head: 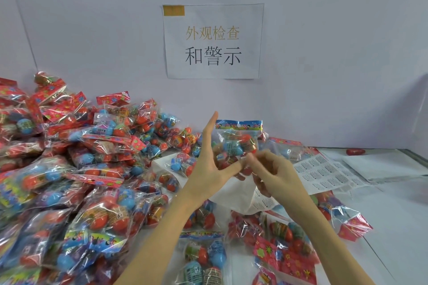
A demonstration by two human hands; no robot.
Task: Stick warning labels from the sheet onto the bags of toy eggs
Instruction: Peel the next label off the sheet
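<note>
Two hands meet before a held bag of toy eggs: left hand supports it, index finger straight up, thumb stretched across the bag's front; right hand has curled fingers pinching at that thumb's tip, contents too small to tell. Label sheet lies right of the bag; heaped bags lie left; wall sign hangs above.
</note>
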